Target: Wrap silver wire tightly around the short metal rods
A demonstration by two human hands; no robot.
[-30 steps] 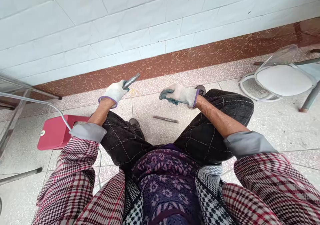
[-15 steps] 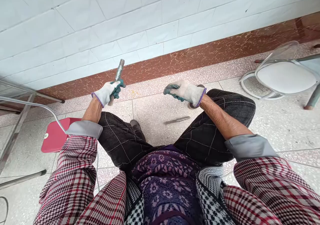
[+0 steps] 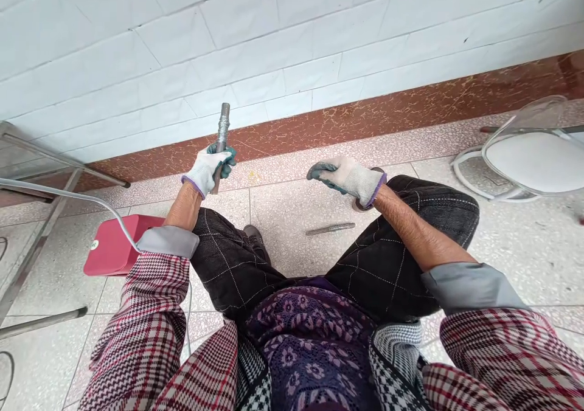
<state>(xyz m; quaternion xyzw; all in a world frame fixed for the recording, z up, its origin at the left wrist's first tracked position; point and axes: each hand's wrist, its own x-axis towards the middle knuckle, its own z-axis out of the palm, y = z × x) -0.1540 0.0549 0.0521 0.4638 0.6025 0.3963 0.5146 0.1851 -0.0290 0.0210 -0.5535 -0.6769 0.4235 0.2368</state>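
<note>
My left hand point(image 3: 212, 166), in a white knit glove with green coating, is closed around a metal rod point(image 3: 223, 123) with silvery wire wound about its upper part. The rod stands nearly upright, and its lower end shows beneath my fist. My right hand point(image 3: 344, 175), in a matching glove, is level with it above my right knee. Its fingers are curled and pressed together; whatever they might hold is too small or hidden to make out. A second metal rod point(image 3: 331, 229), with a rough wound middle, lies on the floor between my feet.
A white-seated chair point(image 3: 538, 162) stands to the right. At left are a metal frame point(image 3: 59, 198), a red box-like stool point(image 3: 112, 247) and a grey cable point(image 3: 91, 197). The tiled wall point(image 3: 255, 40) with its brown skirting rises in front.
The view has shifted slightly, moving the whole scene a little rightward in the picture. In my left hand the rod stands more upright. Both hands otherwise keep nearly the same pose.
</note>
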